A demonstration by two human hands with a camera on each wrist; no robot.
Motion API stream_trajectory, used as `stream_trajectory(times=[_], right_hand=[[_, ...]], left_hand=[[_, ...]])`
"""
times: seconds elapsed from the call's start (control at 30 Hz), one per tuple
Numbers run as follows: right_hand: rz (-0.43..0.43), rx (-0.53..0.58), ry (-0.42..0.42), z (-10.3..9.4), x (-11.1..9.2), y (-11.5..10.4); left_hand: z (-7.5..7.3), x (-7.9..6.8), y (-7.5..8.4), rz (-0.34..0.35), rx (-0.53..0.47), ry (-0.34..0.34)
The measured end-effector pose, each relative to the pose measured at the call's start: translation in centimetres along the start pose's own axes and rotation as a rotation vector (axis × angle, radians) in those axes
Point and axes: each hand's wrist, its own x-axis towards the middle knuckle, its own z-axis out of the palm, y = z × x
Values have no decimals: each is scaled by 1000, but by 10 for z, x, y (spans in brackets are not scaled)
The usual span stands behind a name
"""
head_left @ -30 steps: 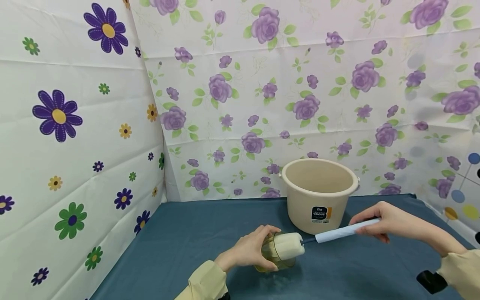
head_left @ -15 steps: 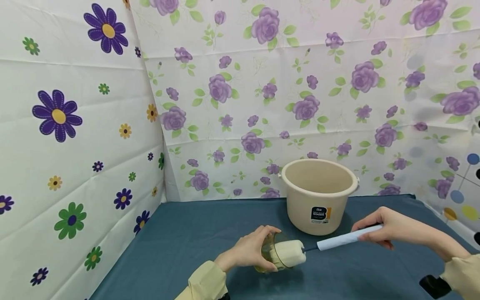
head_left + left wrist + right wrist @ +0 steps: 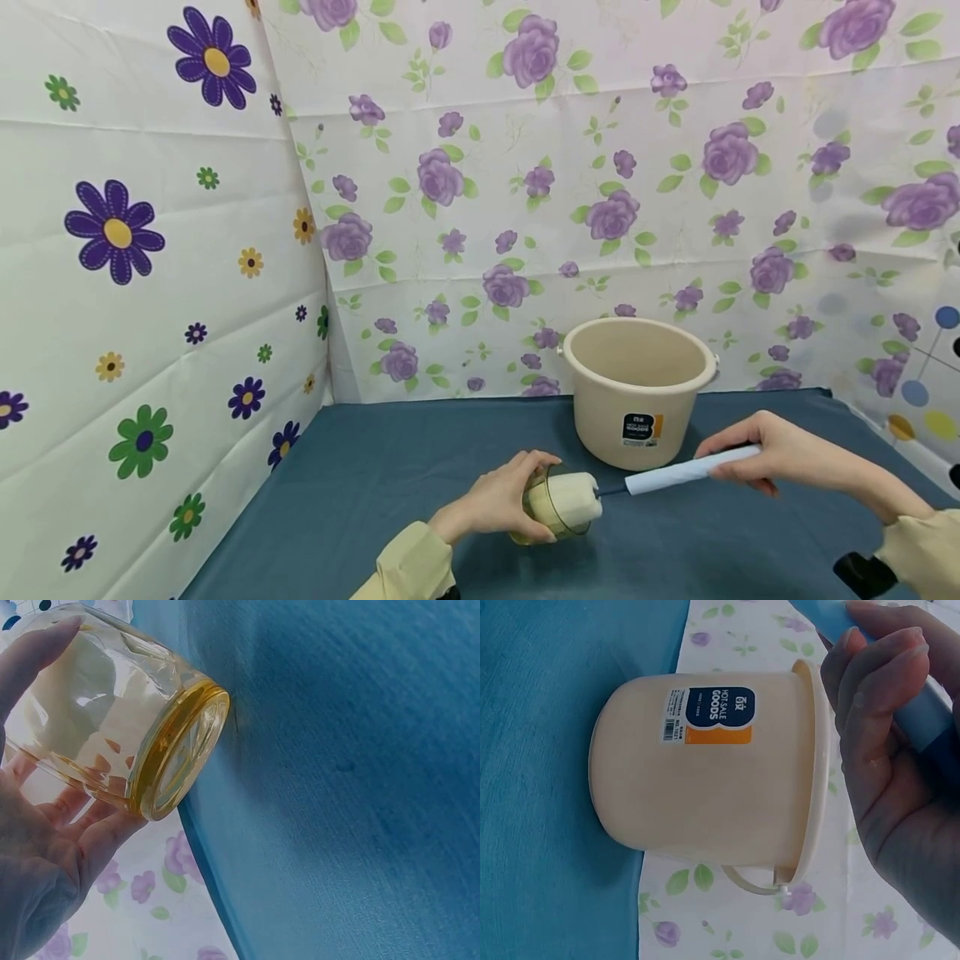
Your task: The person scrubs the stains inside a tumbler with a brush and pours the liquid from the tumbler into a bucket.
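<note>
My left hand (image 3: 497,498) grips a clear amber-tinted glass (image 3: 112,712), tilted on its side with the mouth facing right. Inside it sits the pale cream sponge head (image 3: 576,497) of a cup brush, its outer end sticking out past the rim. A thin dark shaft joins the sponge to a light blue handle (image 3: 667,475). The fingers of my right hand (image 3: 783,454) hold that handle near its far end. In the left wrist view the glass's thick base is angled towards the blue cloth, with fingers on one side and the thumb on the other.
Behind the brush stands a beige bucket (image 3: 637,421) with a dark and orange label, its mouth upward. A blue cloth (image 3: 420,450) covers the table. Flower-printed sheets (image 3: 480,217) hang at the back and sides.
The brush slid slightly out of the glass and lower, then back in and up, with my right hand following. My left hand and the glass stay in nearly the same spot.
</note>
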Motion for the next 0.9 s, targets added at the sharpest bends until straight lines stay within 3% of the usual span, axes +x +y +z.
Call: stream_trajectory(times=[0.47,0.63,0.9], right_hand=[[37,-25,75,-2,1,-3],[57,-30,58,-4,1,-2],[-6,27,-38,-4,2,0]], left_hand=[[-2,0,0,-6,-8,-1],[-2,0,1,-14,-6,0],[-1,-1,0,9,-6,5]])
